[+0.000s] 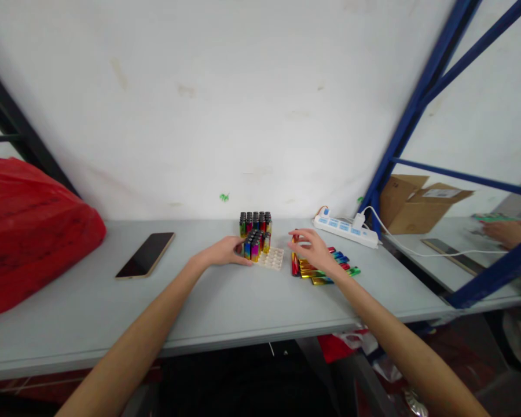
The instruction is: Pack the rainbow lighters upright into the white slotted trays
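Left hand (pixel 226 253): fingers loosely extended, tips touching standing lighters (pixel 255 244) in 1 tray (pixel 274 259); right hand (pixel 313 249): fingers half-curled, grip not determinable; loose lighters (pixel 321 281) lie flat beneath its fingers; tray sits between both fingertips.

Glossy metallic-looking lighters (pixel 325 268), smooth matt table (pixel 226 301), cardboard box (pixel 410 202)

Two clusters of upright lighters (pixel 255 222), one gold-edged phone (pixel 145 254), one power strip (pixel 345 228), one cardboard box (pixel 410 204), one red bag (pixel 30 231).
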Available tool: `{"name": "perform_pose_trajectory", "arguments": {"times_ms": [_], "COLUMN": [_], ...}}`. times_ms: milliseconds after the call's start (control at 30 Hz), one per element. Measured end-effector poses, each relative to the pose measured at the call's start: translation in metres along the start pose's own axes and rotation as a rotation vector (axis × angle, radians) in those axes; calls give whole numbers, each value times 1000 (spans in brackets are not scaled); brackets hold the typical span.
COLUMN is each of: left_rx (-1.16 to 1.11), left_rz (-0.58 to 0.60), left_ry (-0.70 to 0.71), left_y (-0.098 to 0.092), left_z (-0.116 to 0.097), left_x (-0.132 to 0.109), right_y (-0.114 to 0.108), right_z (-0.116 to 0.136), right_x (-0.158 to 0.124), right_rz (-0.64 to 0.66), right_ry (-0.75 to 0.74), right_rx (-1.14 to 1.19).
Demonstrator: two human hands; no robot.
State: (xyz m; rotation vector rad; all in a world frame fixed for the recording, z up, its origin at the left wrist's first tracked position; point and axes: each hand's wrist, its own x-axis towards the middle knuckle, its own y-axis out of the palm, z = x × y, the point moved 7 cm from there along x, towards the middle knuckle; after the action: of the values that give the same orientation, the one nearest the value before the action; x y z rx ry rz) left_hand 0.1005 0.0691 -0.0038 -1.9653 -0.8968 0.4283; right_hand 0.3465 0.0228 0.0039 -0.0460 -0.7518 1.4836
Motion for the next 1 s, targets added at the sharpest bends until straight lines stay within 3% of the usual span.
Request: {"name": "perform_pose_trajectory", "arguments": {"times_ms": [100,300,467,667,767,1000], "left_rx": [0,3,39,23,20,31], "left_rz": [-18,-26,-25,-20,-14,-20], "left_ry": [0,16,-8,-2,-12,-15], "left_y": [0,-1,0,-1,-1,-1], "left_z": [1,0,2,-2,-3,-1], "left_x": [0,0,0,-1,-1,-1], "right_y": [3,17,28,42,51,39], "right_z": [-10,-2,-23,-11,-7,9], "right_x": [26,61,55,45,41,34], "right_rz": [-32,-67,-126,100,150,-96], "right_ry": [165,87,184,133,152,-37], "right_rx": [341,655,582,582,509,58]}}
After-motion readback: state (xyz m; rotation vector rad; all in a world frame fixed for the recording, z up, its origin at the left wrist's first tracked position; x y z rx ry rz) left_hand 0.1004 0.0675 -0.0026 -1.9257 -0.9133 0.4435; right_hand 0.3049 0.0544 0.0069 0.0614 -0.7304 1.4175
